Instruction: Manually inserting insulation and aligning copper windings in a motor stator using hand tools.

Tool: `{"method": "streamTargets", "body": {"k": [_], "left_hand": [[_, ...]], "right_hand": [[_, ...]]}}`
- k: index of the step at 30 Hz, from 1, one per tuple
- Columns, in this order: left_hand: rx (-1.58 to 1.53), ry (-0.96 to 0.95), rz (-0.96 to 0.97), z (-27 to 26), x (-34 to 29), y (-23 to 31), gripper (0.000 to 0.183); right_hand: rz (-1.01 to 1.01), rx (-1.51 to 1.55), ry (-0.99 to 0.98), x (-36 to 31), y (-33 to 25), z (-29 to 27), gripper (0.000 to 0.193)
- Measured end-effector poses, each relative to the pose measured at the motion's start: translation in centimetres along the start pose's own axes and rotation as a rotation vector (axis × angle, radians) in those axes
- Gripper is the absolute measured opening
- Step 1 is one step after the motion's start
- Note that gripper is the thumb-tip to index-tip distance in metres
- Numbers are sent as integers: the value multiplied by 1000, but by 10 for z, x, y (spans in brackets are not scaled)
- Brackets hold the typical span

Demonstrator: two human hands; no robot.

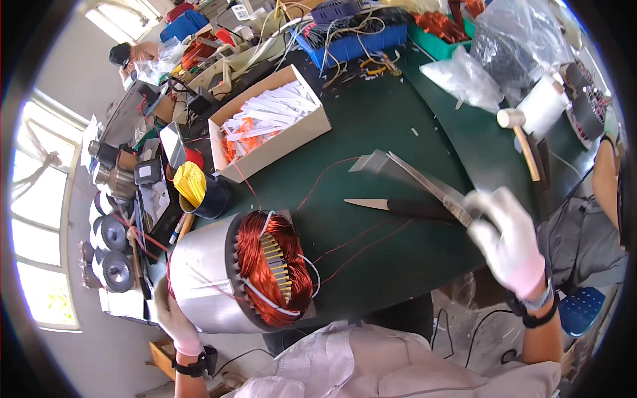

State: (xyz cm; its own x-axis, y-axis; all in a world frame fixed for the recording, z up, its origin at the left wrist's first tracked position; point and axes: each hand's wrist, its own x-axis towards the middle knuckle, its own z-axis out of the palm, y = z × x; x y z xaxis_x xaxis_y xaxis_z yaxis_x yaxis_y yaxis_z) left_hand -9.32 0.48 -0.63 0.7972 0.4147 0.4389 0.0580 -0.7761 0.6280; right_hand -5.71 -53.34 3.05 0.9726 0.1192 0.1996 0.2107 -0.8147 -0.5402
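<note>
A motor stator (199,278) lies on its side at the table's near edge, a steel cylinder with copper-red windings (255,239) bulging from its right end. White cords loop over the windings, and thin red wires trail away. My left hand (174,322), in a white glove, grips the stator's left end, its fingertips partly hidden. My right hand (504,242), also gloved, is closed on scissors (434,186) above the table, blades pointing up and left; motion blurs them. Below the blades lies a knife (368,203) with a black handle. A clear film piece (371,161) sits near the scissor tips.
A cardboard box (292,142) of white strips stands beyond the stator, beside a dark cup (212,199) of yellow sticks. A mallet (524,142), plastic bags (468,79) and a blue bin (358,46) line the far and right sides. Another person (126,56) is far left; someone's arm (605,182) shows at right.
</note>
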Motion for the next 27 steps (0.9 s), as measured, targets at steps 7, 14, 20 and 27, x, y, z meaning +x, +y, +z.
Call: {"method": "streamTargets", "body": {"k": [7,14,20,27], "left_hand": [[-478,-122,337,13,50,94,44],[-363,-197,291,16,34,112,46],[-422,-211,292,21,38,114,52],[-326,-168,307,17,36,115,58]], "right_hand": [[-200,50,-415,-2,-24,45,38],[-339,-139,-448,12,-42,42,62],[-336,-179,-532,23,-45,27,60],[-524,-212,-451,46,-44,25,56]]}}
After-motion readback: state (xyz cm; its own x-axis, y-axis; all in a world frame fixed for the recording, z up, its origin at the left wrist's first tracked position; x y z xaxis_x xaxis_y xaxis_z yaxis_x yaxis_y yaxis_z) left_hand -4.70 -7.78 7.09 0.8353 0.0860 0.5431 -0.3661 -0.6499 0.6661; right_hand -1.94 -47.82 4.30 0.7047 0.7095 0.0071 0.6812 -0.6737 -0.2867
